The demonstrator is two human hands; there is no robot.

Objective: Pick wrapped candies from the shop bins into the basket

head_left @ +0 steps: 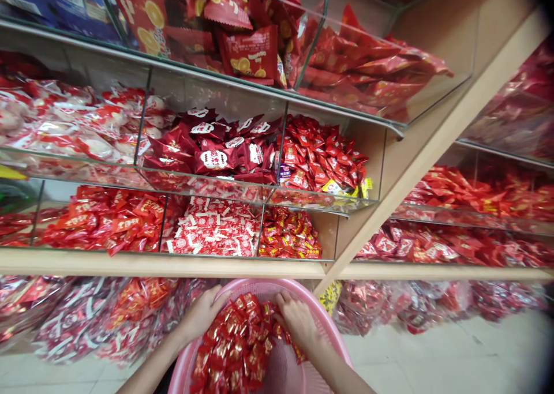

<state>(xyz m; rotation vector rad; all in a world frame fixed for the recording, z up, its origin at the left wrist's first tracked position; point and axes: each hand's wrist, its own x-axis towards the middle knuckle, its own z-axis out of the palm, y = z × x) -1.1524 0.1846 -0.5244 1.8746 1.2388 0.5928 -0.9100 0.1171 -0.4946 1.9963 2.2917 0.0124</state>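
A pink plastic basket (335, 330) sits low in front of me, holding a heap of small red-wrapped candies (236, 348). At its left rim is my left hand (204, 313), with the fingers closed over the edge. My right hand (298, 320) reaches inside on the right, its fingers curled around some of the wrapped candies at the edge of the heap. Its fingertips are partly hidden. Bare basket bottom shows below that hand.
Tilted shelves with clear dividers hold red-and-white candies (216, 226), yellow-and-red candies (289, 232) and maroon packets (216, 146). A wooden post (415, 146) rises at the right. Plastic bags of sweets (86, 316) lie under the bottom shelf on the tiled floor (433, 353).
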